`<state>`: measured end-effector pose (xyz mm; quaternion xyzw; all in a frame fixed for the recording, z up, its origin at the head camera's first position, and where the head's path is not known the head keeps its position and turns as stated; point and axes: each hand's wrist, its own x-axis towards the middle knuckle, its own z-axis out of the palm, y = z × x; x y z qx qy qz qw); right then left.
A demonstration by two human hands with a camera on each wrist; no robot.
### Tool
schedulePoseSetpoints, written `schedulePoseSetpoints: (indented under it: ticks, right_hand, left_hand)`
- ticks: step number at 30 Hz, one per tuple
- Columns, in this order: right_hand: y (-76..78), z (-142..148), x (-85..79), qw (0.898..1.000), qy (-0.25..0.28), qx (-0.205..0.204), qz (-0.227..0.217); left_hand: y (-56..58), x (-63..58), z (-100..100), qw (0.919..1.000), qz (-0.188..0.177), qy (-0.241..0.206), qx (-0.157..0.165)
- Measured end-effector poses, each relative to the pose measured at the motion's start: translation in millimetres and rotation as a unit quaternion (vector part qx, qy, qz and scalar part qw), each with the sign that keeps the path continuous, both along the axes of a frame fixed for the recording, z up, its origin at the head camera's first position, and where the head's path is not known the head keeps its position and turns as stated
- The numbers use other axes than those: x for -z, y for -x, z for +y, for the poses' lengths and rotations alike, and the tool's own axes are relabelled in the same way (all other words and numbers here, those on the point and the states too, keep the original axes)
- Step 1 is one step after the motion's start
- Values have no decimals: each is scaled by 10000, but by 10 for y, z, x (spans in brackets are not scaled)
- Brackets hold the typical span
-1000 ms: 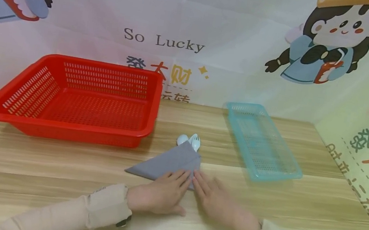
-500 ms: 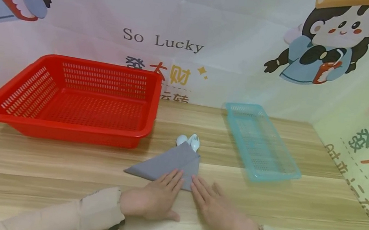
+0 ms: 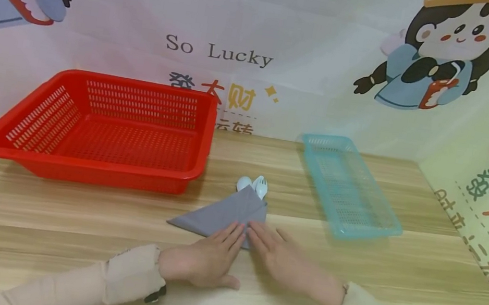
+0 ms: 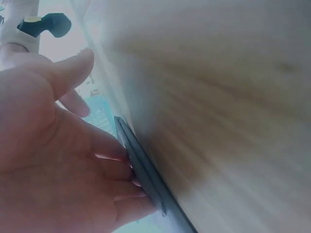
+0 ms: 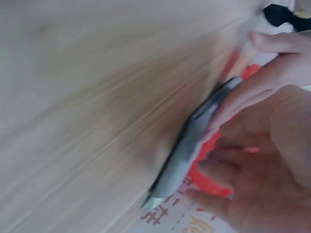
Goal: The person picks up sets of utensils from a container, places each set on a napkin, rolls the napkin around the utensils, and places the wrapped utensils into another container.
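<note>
Both grips lie flat, fingers straight and clasping nothing: the left grip (image 3: 209,258) rests its fingertips on the near part of a grey cloth (image 3: 225,215), its thumb held out to the side, and the right grip (image 3: 287,263) lays its fingertips on the same cloth just beside them. Whether the two sets of fingertips actually touch each other is hard to tell.

Lying on the wooden counter (image 3: 71,232) in front of the person, the cloth is folded, with a long point running out to the left. Both wrist views show its edge as stacked layers. From under its far edge stick the heads of a white spoon (image 3: 243,182) and a white fork (image 3: 261,187); there may be another piece behind the fork, and the handles are hidden. Farther off stand a red basket (image 3: 94,174) on the left and a light blue basket (image 3: 367,235) on the right, both well apart from the fingers.

My reading is that the step in hand is wrapping the cutlery, with a fold from the right being pressed down. The next move seems to call for one grip to pin that fold while the other takes up the loose left point, without dragging the cutlery askew.
</note>
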<state>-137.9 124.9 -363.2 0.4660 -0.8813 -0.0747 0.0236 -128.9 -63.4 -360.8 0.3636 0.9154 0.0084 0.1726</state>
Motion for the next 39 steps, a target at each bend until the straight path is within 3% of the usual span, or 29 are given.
schedulePoseSetpoints:
  ticks: [4,8,15,19,25,34,39]
  right_hand:
    - [64,-5,17,9989,-31,-68,-458]
    - [82,-14,33,9986,-106,-98,-510]
    - [107,-22,51,9993,-140,-86,-329]
    - [115,-19,58,9992,-130,-38,-373]
    - [115,-21,49,9988,-99,-40,-473]
    - [118,-22,31,9989,-123,-80,-451]
    - [116,-27,22,9989,-135,-105,-442]
  left_hand:
    - [6,-4,-6,9999,-78,-71,-4]
    - [-7,4,-8,9998,-95,-80,-184]
    - [-34,2,-10,9906,-471,-365,-1234]
    - [-29,13,-46,9860,-558,-547,-1475]
    - [-32,26,-110,9830,-672,-812,-1503]
    - [-8,-17,-138,9885,-575,-438,-1330]
    - [1,-26,-172,9932,-409,-153,-1076]
